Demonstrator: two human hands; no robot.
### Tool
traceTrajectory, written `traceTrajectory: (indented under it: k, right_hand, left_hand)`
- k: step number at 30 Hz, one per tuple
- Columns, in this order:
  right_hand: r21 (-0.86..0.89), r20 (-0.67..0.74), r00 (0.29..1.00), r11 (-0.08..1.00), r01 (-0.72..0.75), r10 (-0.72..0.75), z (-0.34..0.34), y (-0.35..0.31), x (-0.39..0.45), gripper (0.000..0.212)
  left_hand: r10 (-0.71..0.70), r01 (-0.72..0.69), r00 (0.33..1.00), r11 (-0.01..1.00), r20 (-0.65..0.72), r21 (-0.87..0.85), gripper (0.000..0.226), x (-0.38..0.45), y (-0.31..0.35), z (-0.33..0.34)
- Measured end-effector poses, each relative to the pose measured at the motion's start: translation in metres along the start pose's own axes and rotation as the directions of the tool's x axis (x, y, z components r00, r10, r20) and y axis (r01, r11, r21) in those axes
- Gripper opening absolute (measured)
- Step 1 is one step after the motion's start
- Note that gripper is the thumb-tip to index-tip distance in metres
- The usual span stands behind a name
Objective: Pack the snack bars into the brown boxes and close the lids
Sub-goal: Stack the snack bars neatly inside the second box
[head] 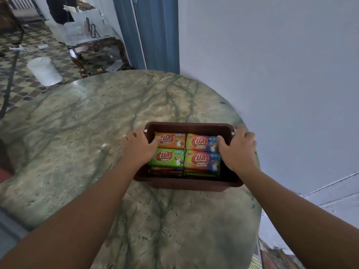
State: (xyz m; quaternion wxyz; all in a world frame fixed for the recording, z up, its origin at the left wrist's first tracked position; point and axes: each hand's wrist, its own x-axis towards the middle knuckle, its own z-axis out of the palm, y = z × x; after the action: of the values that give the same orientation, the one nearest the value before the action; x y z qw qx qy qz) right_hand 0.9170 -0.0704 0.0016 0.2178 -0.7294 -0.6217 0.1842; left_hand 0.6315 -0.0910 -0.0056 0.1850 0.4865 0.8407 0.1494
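Worktop (81, 144) of green-veined marble, round in outline, fills most of the head view and stands against a pale wall (272, 65) on the right. Tiled floor (17, 74) with a checked pattern shows beyond its far edge, carrying a white bucket-shaped container (44, 71) and a carved low table (91, 47) farther back.

Brown box (186, 184) sits on the right half of the worktop, near the wall, with no lid on it. Its inside holds snack bars in a two-by-two top layer: an orange pack (172, 141) at far left, a green pack (167, 158) at near left, a multicoloured pack (202, 143) at far right and a second multicoloured pack (202, 161) at near right. Edges of further packs show beneath the near row.

Both forearms reach in from the bottom of the view. The left hand (138, 145) grips the box's left wall, thumb inside touching the orange pack, fingers curled over the rim on the outside. The right hand (238, 147) grips the right wall the same way, thumb inside against the far multicoloured pack, fingers wrapped over the outer rim at the far right corner.
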Motion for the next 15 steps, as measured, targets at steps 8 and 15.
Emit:
traceTrajectory:
  k: [8,15]
  right_hand:
    - [0.275,0.245,0.957,0.935,-0.225,0.158,0.013,0.014,0.026,0.033]
    - [0.209,0.267,0.955,0.960,-0.189,0.130,0.017,0.020,0.033,0.035]
  left_hand:
    - [-0.016,0.021,1.000,0.977,0.025,-0.213,0.036,0.000,-0.002,0.006]
    - [0.006,-0.010,1.000,0.982,-0.018,-0.188,0.035,-0.001,0.000,0.007]
